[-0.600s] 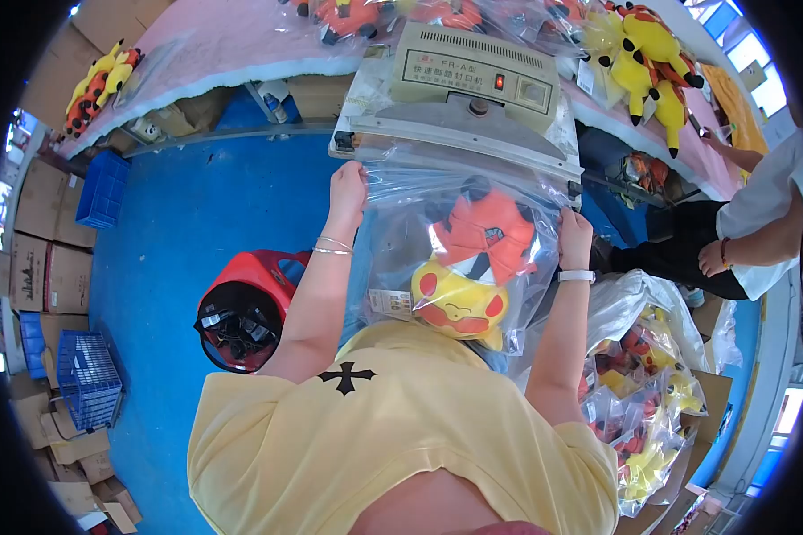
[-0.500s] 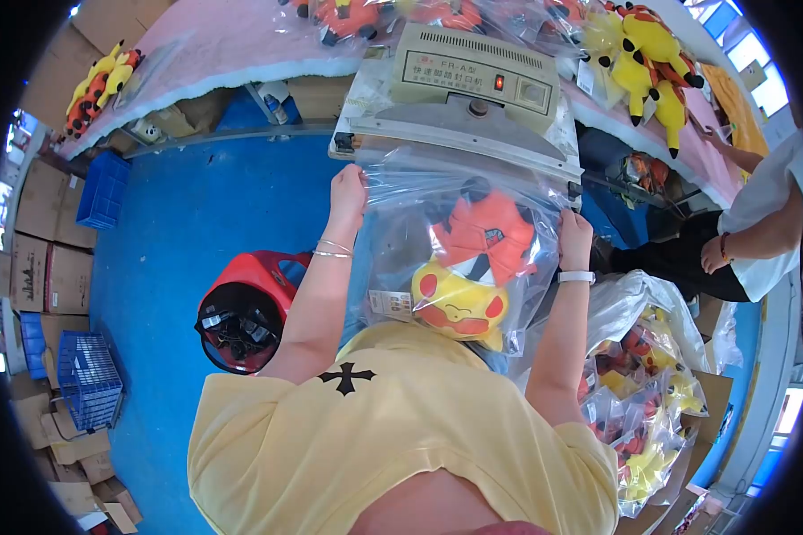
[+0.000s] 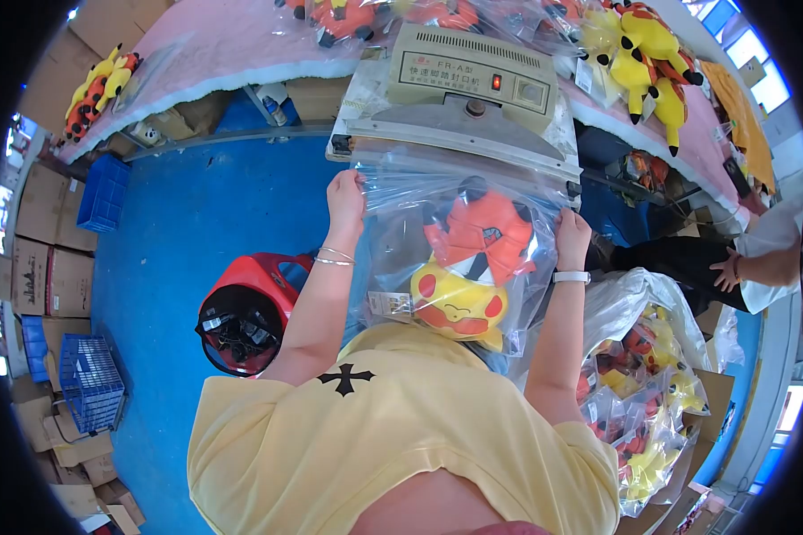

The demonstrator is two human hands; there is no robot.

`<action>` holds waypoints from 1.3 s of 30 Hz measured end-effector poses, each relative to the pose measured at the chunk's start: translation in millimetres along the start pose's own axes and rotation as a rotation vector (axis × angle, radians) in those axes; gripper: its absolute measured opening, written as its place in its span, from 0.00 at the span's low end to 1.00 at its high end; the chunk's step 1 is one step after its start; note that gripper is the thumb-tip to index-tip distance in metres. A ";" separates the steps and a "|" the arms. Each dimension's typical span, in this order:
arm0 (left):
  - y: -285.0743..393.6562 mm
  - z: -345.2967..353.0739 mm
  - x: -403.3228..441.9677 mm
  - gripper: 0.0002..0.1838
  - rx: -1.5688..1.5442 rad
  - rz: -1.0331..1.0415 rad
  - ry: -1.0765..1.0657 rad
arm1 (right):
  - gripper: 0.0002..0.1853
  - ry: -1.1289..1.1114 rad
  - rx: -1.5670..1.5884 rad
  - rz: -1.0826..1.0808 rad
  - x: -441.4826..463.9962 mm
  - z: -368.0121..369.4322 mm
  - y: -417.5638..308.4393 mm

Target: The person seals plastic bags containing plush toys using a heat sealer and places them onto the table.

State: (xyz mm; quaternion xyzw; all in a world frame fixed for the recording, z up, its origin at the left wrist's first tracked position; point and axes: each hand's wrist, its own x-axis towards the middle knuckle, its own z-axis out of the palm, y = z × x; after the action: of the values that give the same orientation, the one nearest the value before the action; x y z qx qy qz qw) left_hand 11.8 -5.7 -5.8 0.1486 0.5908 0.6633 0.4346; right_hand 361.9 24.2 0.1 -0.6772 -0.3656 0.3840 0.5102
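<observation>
Two hands gripping bagged plush, FR-A sealer

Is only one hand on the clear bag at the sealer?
No, the left hand grips one top corner of the clear bag and the right hand grips the other.

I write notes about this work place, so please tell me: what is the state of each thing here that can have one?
Sealing machine: red light lit
Plastic bag: edge near machine pulled taut; sealed or not, cannot tell
Plush toy: inside that bag
Left hand: closed on bag
Right hand: closed on bag
White sack: open, holding bagged toys
</observation>
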 end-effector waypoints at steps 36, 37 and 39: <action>12.8 1.8 34.4 0.13 0.190 0.095 -0.044 | 0.17 0.004 0.086 0.058 -4.0 19.5 -9.8; 13.5 2.0 34.6 0.13 0.189 0.093 -0.041 | 0.17 0.002 0.084 0.058 -3.5 19.9 -10.4; 14.5 3.5 33.8 0.13 0.202 0.074 -0.063 | 0.16 0.011 0.078 0.065 -3.4 18.2 -11.5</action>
State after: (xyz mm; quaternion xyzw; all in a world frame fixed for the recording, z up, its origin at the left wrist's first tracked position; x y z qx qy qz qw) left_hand -11.1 23.2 -2.4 0.2340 0.6348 0.6110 0.4111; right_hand 343.0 31.0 8.5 -0.6704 -0.3255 0.4105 0.5255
